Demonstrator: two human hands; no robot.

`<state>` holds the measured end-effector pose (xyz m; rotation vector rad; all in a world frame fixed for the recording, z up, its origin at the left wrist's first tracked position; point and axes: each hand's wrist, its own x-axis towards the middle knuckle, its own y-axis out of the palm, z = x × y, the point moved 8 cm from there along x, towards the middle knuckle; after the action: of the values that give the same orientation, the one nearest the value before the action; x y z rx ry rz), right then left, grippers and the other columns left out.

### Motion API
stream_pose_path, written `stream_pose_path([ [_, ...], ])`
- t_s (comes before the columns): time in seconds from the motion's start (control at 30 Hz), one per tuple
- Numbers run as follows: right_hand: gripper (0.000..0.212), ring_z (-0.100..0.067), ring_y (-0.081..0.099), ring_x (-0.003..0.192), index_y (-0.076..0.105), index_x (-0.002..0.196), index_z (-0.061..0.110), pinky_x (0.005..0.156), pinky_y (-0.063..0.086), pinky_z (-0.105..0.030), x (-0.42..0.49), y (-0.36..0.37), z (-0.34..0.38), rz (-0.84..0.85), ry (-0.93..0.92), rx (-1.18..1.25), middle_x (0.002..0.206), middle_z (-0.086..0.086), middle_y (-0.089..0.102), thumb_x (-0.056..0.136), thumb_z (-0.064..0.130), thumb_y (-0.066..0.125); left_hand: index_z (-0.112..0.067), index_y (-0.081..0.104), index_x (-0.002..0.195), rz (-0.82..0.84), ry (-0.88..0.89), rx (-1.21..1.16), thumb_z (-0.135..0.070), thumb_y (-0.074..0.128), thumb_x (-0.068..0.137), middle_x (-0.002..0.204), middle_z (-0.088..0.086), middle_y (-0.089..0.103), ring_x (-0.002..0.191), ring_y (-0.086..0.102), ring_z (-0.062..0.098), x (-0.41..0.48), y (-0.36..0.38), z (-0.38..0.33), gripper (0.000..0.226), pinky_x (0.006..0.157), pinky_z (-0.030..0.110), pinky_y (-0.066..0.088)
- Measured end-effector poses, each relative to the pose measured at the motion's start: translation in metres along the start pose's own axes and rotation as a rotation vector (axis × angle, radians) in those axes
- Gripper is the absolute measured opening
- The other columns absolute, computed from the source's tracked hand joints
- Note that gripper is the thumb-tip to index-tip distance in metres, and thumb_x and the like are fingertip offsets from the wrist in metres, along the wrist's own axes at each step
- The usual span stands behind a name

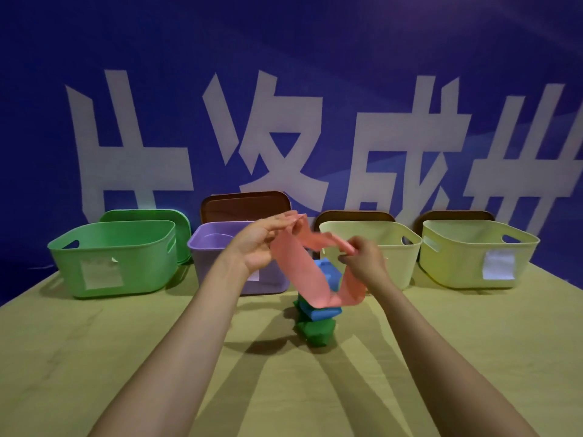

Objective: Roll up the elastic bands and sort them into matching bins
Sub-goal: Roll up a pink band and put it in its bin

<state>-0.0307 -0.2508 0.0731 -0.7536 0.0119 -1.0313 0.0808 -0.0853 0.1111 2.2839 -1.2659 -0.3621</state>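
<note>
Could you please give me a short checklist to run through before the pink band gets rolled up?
1. Both hands hold the pink band: ok, left hand at one end, right hand further along.
2. Band lifted off the table: ok, its loop hangs above the pile.
3. Band flat, untwisted: not ok, it looks twisted.
4. Rolling begun: not ok, no roll visible.
5. Blue band and green band left alone: ok.
6. Matching bin: cannot tell, I see green, purple and two yellowish bins, no pink.
</note>
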Motion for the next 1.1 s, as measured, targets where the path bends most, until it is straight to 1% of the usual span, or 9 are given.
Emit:
stream_pose_path([
  [0.13,0.026,-0.021,0.06,0.085,0.065,0.106,0.008,0.074,0.05,-0.036,-0.003,0.022,-0.008,0.203,0.064,-0.072,0.097,-0.009,0.066,0.08,0.011,0.069,-0.003,0.051,0.129,0.001,-0.011,0.034,-0.003,0.055,0.091,0.096,0.008,0.068,0.079,0.067,0.012,-0.001,0.009,0.0,0.038,0.069,0.022,0.056],
  [0.27,0.041,-0.018,0.059,0.085,0.054,0.121,0.009,0.064,0.05,-0.027,-0.017,0.027,-0.003,0.448,0.237,0.36,0.1,-0.01,0.061,0.082,0.012,0.069,-0.007,0.054,0.127,-0.066,0.11,0.485,0.004,0.055,0.09,0.105,0.007,0.066,0.086,0.064,0.013,-0.003,0.003,-0.006,0.039,0.067,0.02,0.054],
  [0.37,0.033,-0.018,0.06,0.086,0.059,0.121,0.009,0.068,0.049,-0.027,-0.024,0.016,0.012,0.597,0.222,0.702,0.098,-0.01,0.064,0.088,0.013,0.062,-0.014,0.056,0.125,-0.122,0.266,0.787,0.002,0.058,0.089,0.111,0.009,0.065,0.093,0.062,0.016,-0.004,-0.003,-0.019,0.039,0.074,0.025,0.052],
  [0.57,0.029,-0.022,0.06,0.086,0.058,0.115,0.008,0.082,0.052,-0.037,-0.025,-0.007,0.027,0.475,0.095,0.622,0.105,-0.014,0.06,0.087,0.0,0.059,-0.028,0.063,0.104,0.016,0.393,0.987,-0.009,0.061,0.09,0.112,0.005,0.066,0.1,0.062,0.015,-0.01,0.004,-0.035,0.024,0.085,0.031,0.051],
  [0.67,0.034,-0.027,0.056,0.088,0.054,0.118,0.008,0.088,0.05,-0.044,-0.019,-0.019,0.021,0.292,0.07,0.547,0.105,-0.019,0.056,0.087,-0.005,0.057,-0.02,0.061,0.107,-0.103,0.498,1.041,-0.006,0.063,0.088,0.107,0.004,0.067,0.099,0.063,0.017,-0.014,-0.004,-0.052,0.024,0.078,0.026,0.051],
  [0.8,0.035,-0.018,0.056,0.077,0.054,0.116,0.013,0.065,0.05,-0.029,-0.026,-0.011,0.008,0.407,0.231,0.76,0.095,-0.01,0.057,0.084,0.011,0.067,-0.017,0.066,0.097,-0.286,0.592,0.862,-0.008,0.065,0.086,0.104,0.006,0.069,0.098,0.064,0.02,-0.019,-0.019,-0.073,0.014,0.082,0.032,0.054],
  [0.93,0.053,-0.011,0.057,0.056,0.064,0.101,0.005,0.054,0.055,-0.025,-0.034,0.012,-0.006,0.63,0.494,1.378,0.071,-0.006,0.06,0.055,0.011,0.09,-0.013,0.065,0.098,-0.386,0.503,0.539,-0.005,0.062,0.089,0.102,0.007,0.065,0.098,0.061,0.023,-0.011,-0.048,-0.071,0.013,0.078,0.033,0.054],
  [1.03,0.046,-0.012,0.058,0.062,0.063,0.115,0.006,0.054,0.055,-0.027,-0.038,0.013,-0.016,0.651,0.432,1.231,0.082,-0.009,0.062,0.07,0.007,0.073,-0.014,0.063,0.095,-0.421,0.411,0.381,-0.003,0.059,0.09,0.099,0.007,0.064,0.095,0.06,0.022,-0.003,-0.073,-0.058,0.013,0.069,0.028,0.052],
  [1.1,0.066,-0.014,0.062,0.069,0.064,0.12,0.01,0.063,0.054,-0.029,-0.04,0.014,-0.018,0.722,0.336,1.133,0.089,-0.01,0.066,0.058,0.011,0.085,-0.016,0.061,0.091,-0.42,0.35,0.255,-0.001,0.057,0.091,0.092,0.005,0.063,0.086,0.06,0.019,0.0,-0.082,-0.048,0.016,0.066,0.028,0.05],
])
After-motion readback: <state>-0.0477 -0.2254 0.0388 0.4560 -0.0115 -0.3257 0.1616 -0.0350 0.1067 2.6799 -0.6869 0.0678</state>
